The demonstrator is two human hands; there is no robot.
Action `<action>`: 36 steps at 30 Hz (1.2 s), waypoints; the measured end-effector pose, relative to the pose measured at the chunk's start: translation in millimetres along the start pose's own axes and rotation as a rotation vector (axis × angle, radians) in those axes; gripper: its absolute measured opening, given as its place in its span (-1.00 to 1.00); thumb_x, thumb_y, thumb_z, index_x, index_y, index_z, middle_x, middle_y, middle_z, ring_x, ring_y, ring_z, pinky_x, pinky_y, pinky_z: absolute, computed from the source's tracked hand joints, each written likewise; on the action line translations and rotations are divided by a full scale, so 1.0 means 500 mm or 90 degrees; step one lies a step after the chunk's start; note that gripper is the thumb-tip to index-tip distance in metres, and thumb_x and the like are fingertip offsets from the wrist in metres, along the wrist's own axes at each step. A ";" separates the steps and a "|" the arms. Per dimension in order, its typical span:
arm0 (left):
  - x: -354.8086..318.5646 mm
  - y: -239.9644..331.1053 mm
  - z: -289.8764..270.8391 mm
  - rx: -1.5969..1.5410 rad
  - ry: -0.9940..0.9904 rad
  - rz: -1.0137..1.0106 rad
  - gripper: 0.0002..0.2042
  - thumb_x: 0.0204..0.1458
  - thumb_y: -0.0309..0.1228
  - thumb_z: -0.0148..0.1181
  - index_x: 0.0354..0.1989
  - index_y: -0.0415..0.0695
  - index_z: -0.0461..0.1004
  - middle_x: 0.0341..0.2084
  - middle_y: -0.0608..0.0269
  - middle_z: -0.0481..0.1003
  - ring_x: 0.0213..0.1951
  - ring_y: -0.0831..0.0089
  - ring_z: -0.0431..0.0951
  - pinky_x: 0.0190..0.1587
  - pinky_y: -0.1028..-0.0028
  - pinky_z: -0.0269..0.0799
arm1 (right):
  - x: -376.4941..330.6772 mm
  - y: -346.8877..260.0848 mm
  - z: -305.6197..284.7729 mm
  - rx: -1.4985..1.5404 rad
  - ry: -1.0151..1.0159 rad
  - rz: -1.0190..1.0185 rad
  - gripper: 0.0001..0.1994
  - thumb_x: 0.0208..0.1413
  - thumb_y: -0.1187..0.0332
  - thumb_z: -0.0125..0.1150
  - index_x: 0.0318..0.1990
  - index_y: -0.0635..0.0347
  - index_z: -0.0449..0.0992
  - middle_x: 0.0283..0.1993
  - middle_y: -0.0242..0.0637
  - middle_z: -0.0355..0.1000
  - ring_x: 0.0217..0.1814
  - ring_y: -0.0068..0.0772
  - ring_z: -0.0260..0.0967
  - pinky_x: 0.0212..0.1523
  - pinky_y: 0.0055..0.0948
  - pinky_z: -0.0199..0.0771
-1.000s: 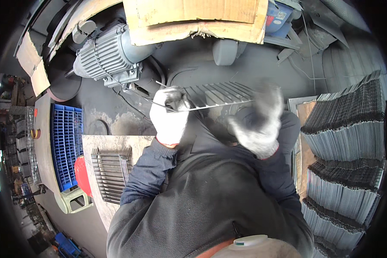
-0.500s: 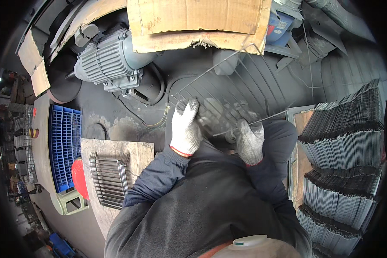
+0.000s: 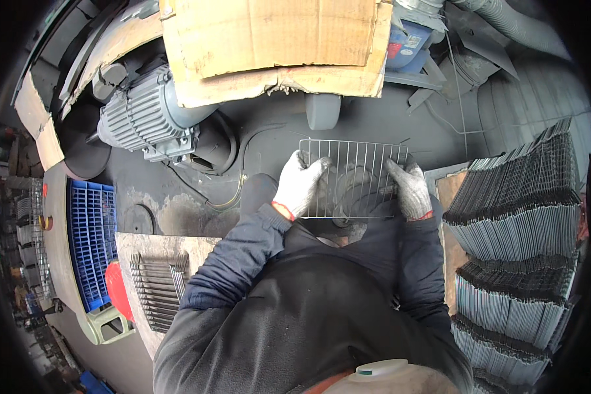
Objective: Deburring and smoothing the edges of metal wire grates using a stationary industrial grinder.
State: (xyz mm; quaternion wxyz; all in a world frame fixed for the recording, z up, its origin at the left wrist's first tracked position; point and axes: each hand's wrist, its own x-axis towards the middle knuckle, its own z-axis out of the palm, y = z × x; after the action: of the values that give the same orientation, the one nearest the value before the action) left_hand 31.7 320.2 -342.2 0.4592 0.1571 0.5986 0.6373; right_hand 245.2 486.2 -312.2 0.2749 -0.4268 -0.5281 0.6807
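A rectangular wire rack (image 3: pixel 354 217) with thin parallel bars is held in front of me, above my knees. My left hand (image 3: pixel 300 182), in a whitish knit glove with a red cuff, grips its left edge with the thumb laid over the bars. On the opposite edge, my right hand (image 3: pixel 410 189), gloved alike and darkened at the fingertips, is closed round the wire. Its fingers behind the rack are partly hidden.
Tall stacks of wire racks (image 3: pixel 512 236) stand close on my right. Several more racks (image 3: pixel 157 289) lie on a board (image 3: pixel 203 246) at my left. Ahead are a grey electric motor (image 3: pixel 141 115) and a cardboard sheet (image 3: pixel 276 39). A blue plastic crate (image 3: pixel 93 243) stands far left.
The rack has swung from a slanted position to nearly square in front of me. My right hand has moved right and slightly up to its side edge; the left has shifted slightly right.
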 end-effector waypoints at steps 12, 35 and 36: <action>0.020 0.040 -0.103 -0.011 0.092 -0.019 -0.76 0.30 -0.38 0.33 0.03 -0.18 0.48 -0.38 0.32 0.57 -0.52 0.54 0.54 -0.50 0.47 0.51 | 0.101 0.047 0.107 -0.120 0.014 0.025 -0.76 0.28 0.35 0.48 -0.11 0.32 0.57 -0.30 -0.41 0.52 -0.38 -0.61 0.36 -0.38 -0.46 0.42; 0.055 0.038 -0.076 0.096 0.021 -0.048 -0.59 0.24 -0.21 0.40 0.06 -0.27 0.49 -0.21 0.17 0.61 -0.25 0.50 0.58 -0.19 0.38 0.58 | 0.080 0.008 0.082 -0.057 0.014 0.018 -0.83 0.32 0.40 0.39 -0.06 0.31 0.61 -0.24 -0.33 0.62 -0.36 -0.56 0.53 -0.41 -0.51 0.49; 0.068 0.018 -0.047 0.134 0.032 -0.039 -0.59 0.23 -0.20 0.42 0.04 -0.28 0.50 -0.22 0.17 0.61 -0.25 0.51 0.56 -0.17 0.39 0.55 | 0.072 -0.017 0.062 -0.040 0.022 0.033 -0.87 0.31 0.42 0.39 -0.13 0.32 0.63 -0.25 -0.31 0.63 -0.37 -0.59 0.53 -0.43 -0.53 0.46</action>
State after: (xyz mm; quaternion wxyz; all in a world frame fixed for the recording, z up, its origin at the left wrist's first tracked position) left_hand -7.4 333.0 -351.3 0.4440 0.1701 0.6782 0.5603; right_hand 200.2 503.6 -312.1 0.2525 -0.4604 -0.5331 0.6634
